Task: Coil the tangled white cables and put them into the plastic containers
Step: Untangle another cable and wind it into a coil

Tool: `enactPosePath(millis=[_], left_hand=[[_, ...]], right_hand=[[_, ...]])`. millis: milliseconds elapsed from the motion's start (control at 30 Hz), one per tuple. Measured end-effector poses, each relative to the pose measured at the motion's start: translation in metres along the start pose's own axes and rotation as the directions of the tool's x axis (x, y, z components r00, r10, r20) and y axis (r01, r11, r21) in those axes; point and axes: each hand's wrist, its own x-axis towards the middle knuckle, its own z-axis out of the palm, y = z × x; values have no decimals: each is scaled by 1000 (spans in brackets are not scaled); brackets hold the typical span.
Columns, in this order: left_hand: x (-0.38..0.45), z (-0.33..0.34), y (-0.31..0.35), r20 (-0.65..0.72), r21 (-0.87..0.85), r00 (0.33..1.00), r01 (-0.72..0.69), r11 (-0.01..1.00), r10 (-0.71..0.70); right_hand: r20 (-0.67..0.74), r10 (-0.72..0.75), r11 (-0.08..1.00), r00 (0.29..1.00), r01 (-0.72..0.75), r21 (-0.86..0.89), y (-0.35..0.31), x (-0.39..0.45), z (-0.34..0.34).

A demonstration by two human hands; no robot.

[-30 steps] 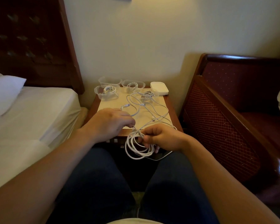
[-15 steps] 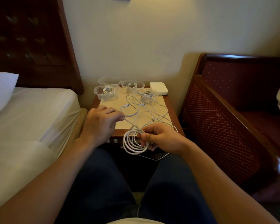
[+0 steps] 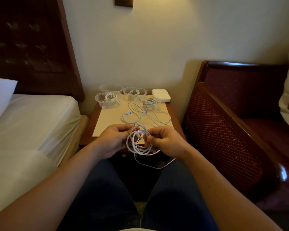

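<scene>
A half-wound white cable coil (image 3: pixel 137 144) hangs between my hands at the near edge of the bedside table (image 3: pixel 88 130). My left hand (image 3: pixel 113 140) pinches its left side and my right hand (image 3: pixel 167 142) grips its right side. A loose tail (image 3: pixel 150 165) droops below toward my lap. More tangled white cables (image 3: pixel 145 114) lie spread on the pale mat (image 3: pixel 110 120). At the back stand clear plastic containers: one front left with a coiled cable (image 3: pixel 108 99), an empty one behind it (image 3: pixel 111 88), and one to its right with a cable (image 3: pixel 134 92).
A white lidded box (image 3: pixel 161 97) sits at the table's back right corner. The bed (image 3: pixel 28 124) with a pillow flanks the table on the left, a dark red wooden armchair (image 3: pixel 232 130) on the right. My knees are below the table edge.
My left hand left the table and came back to the coil, now gripping its left side. Both hands rose slightly with the coil; the camera view tilted up a little.
</scene>
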Motion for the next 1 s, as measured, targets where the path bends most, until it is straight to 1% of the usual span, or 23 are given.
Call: enactPosePath(millis=[100,200,300,400,467,500,567,600,633,700,733,767,867,900,1000], left_hand=[[0,-1,-2,72,6,994,76,997,-77],[2,2,-8,77,63,992,91,994,-96],[2,1,-10,93,12,988,124,992,-124],[2,-1,-10,101,-15,980,172,985,-170],[2,6,-9,47,83,985,164,983,-168],[2,11,-9,1,166,991,132,977,-134],[2,21,-11,-95,312,995,22,950,8],[5,21,-13,-144,418,984,-37,908,106],[6,21,-15,-170,545,963,-86,834,210],[4,21,-15,-154,756,904,-152,637,398],[3,21,-15,-128,815,875,-174,552,466],[5,19,-15,-105,848,858,-187,497,502],[10,10,-19,-42,872,834,-238,427,551],[10,8,-20,-18,882,804,-267,388,594],[8,7,-17,54,914,687,-325,241,725]], right_hand=[[-90,34,998,995,-38,-42,4,2,0],[-144,76,985,987,-97,-145,8,6,2],[-205,129,969,970,-167,-182,9,10,0],[-227,114,948,967,-174,-267,13,14,0],[-229,103,941,968,-169,-292,11,16,4],[-233,95,942,968,-163,-294,10,17,6],[-241,91,942,966,-162,-295,9,17,10],[-240,100,944,966,-168,-285,9,17,12],[-239,107,948,965,-171,-267,10,17,14],[-248,108,955,963,-170,-243,10,17,16],[-255,107,954,961,-171,-244,10,18,15],[-259,112,953,959,-178,-246,9,18,13],[-239,145,960,960,-195,-199,5,16,8],[-235,151,960,960,-199,-197,3,16,7],[-241,155,957,958,-207,-206,-3,18,5]])
